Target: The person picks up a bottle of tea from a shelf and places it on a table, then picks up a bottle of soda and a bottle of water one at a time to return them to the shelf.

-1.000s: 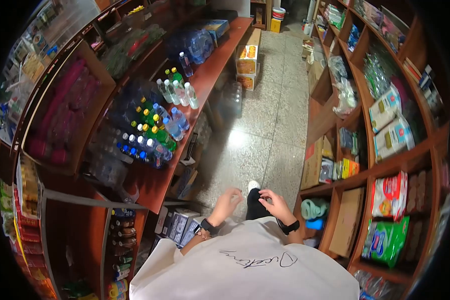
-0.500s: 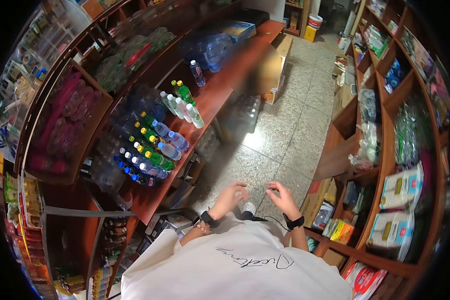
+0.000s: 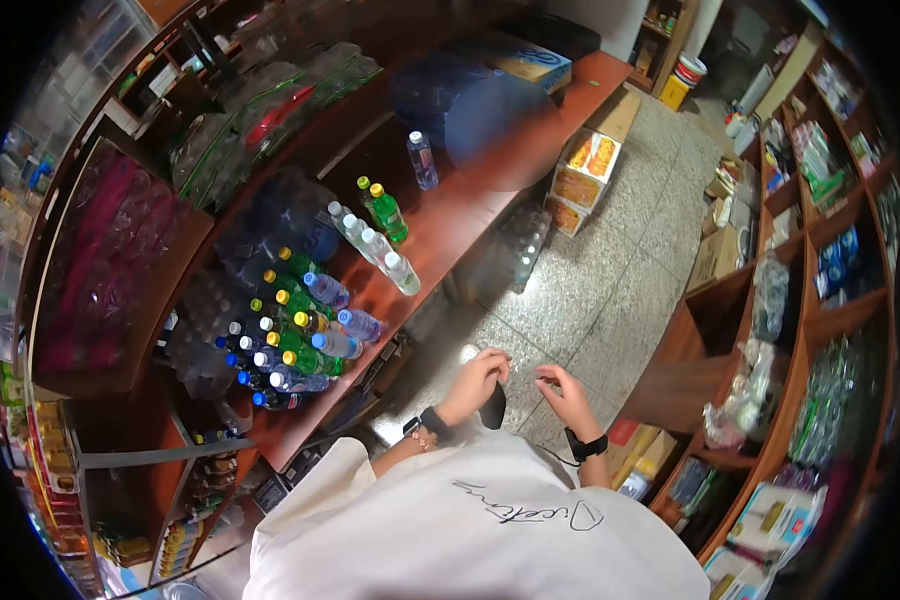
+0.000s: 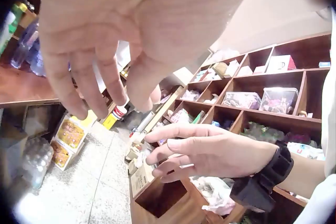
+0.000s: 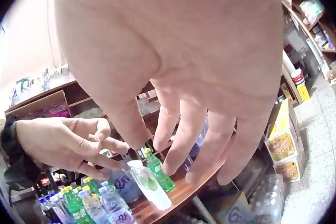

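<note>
The person's left hand [image 3: 477,383] hung over the floor [image 3: 630,230], its fingers loose and a little bent. Near it, the right hand [image 3: 567,393] hung too, its thumb and fingers apart. The hands did not touch. To their left, bottles [image 3: 337,344] stood in rows on a brown counter [image 3: 460,205]. Farther off were stacked boxes [image 3: 578,186].
</note>
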A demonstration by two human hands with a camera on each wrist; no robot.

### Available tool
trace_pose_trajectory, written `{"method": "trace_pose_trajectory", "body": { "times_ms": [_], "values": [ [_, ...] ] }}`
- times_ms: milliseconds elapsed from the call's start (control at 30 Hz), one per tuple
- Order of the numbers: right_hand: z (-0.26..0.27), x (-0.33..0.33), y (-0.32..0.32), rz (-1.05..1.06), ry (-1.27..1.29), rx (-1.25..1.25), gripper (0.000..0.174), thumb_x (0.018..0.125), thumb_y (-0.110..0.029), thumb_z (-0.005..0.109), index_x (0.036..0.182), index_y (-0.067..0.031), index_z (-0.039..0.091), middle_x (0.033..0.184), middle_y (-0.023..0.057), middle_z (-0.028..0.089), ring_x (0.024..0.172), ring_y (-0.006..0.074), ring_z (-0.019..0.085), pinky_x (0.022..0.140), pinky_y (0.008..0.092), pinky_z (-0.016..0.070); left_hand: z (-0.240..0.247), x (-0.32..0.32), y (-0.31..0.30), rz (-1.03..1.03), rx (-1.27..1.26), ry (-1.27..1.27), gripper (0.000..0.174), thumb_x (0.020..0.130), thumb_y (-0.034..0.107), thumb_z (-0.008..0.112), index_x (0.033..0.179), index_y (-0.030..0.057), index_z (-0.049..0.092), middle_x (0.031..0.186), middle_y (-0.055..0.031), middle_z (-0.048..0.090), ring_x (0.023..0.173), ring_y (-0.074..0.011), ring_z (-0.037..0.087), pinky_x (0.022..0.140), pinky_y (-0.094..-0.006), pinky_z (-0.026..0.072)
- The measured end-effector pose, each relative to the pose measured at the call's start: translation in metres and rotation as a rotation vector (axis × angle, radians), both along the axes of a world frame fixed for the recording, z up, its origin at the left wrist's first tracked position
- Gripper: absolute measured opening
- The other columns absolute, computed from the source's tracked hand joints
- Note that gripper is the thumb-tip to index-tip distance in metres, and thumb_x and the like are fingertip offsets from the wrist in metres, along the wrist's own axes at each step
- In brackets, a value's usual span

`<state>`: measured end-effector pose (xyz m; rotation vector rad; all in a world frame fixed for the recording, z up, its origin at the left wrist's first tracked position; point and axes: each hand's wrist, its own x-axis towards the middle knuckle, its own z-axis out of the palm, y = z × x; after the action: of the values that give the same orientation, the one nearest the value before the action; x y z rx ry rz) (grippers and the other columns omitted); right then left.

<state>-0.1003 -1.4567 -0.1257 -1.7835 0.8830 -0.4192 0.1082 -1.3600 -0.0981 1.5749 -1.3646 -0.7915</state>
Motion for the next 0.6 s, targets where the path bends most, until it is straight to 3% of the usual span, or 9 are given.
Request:
{"method": "trace_pose_trajectory", "body": {
  "times_ms": [233,300,400,467,500,600],
  "values": [
    [0.020,0.113,-0.129,0.212,0.046,-0.081,0.029,0.091,-0.018,0.063,0.116,-0.0038,0.062,0.105,0.0145,0.070,0.099,0.0303,0.067,0.084,0.0371,0.0510,0.021,0.083,-0.100,0.207,-0.065,0.042,0.004,0.087,0.006,0.063,0.090,0.0059,0.061,0.106,-0.0112,0.063,0.099,-0.0320,0.063,0.083,-0.0381,0.0488],
    [0.026,0.152,-0.154,0.275,0.020,-0.126,0.030,0.091,-0.018,0.063,0.117,-0.0041,0.061,0.106,0.0147,0.070,0.099,0.0311,0.066,0.084,0.0370,0.0508,0.016,0.104,-0.113,0.272,-0.034,0.006,0.014,0.085,0.009,0.067,0.095,0.0062,0.059,0.103,-0.0108,0.062,0.099,-0.0329,0.062,0.082,-0.0385,0.0491],
    [0.042,0.206,-0.179,0.373,0.001,-0.153,0.030,0.091,-0.018,0.062,0.119,-0.0047,0.059,0.106,0.0145,0.069,0.100,0.0309,0.066,0.084,0.0366,0.0505,0.007,0.132,-0.122,0.336,0.008,-0.006,0.015,0.083,0.009,0.069,0.094,0.0056,0.059,0.104,-0.0108,0.062,0.099,-0.0334,0.062,0.082,-0.0393,0.0490],
    [0.043,0.234,-0.191,0.423,0.009,-0.103,0.031,0.092,-0.017,0.064,0.119,-0.0032,0.061,0.107,0.0145,0.069,0.100,0.0252,0.067,0.084,0.0353,0.0507,0.006,0.144,-0.127,0.367,0.015,0.010,0.016,0.082,0.009,0.070,0.093,0.0052,0.059,0.106,-0.0107,0.062,0.099,-0.0336,0.062,0.082,-0.0401,0.0490],
    [0.045,0.246,-0.195,0.439,0.022,-0.075,0.032,0.092,-0.020,0.063,0.119,-0.0048,0.059,0.105,0.0148,0.069,0.099,0.0303,0.067,0.084,0.0366,0.0508,0.007,0.149,-0.128,0.383,0.033,0.014,0.015,0.081,0.009,0.070,0.092,0.0053,0.060,0.106,-0.0106,0.063,0.099,-0.0336,0.062,0.082,-0.0403,0.0489],
    [0.033,0.283,-0.212,0.545,0.025,-0.029,0.032,0.092,-0.020,0.063,0.120,-0.0043,0.059,0.105,0.0155,0.069,0.098,0.0297,0.067,0.084,0.0362,0.0513,0.002,0.164,-0.134,0.469,0.082,0.035,0.013,0.080,0.007,0.070,0.090,0.0051,0.062,0.108,-0.0101,0.063,0.100,-0.0332,0.062,0.083,-0.0407,0.0487]
  ]
}}
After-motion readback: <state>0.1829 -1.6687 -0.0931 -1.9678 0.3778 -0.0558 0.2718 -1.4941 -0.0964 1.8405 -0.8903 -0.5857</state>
